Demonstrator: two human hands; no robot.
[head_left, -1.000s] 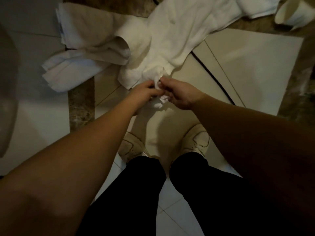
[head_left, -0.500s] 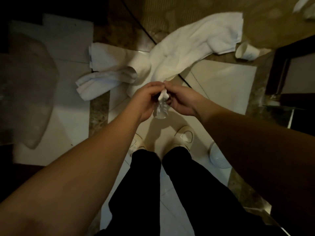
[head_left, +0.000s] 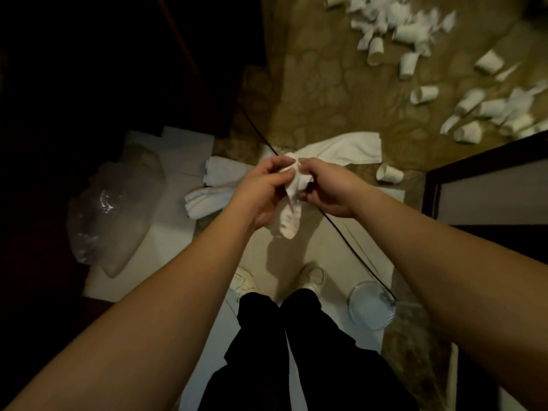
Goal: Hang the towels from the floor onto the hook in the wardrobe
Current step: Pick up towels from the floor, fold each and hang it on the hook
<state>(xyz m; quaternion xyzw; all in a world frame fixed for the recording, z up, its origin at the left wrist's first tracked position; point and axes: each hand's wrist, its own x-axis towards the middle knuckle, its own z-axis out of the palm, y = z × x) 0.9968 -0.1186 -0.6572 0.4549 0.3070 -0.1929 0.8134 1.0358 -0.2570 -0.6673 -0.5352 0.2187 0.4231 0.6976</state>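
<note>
The towels point(head_left: 341, 149) and cups point(head_left: 424, 94) are white. The carpet point(head_left: 326, 84) is brown-gold with round shapes. The trousers point(head_left: 267, 351) are black.

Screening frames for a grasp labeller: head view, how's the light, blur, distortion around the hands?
Head view: dim, warm light; the upper left is near black. The left hand and right hand, both holding the small white cloth, are lit but soft. The forearms bulge at the edges from the wide lens. Glare glints on the plastic bag. The paper cups on the carpet are blurred.
</note>
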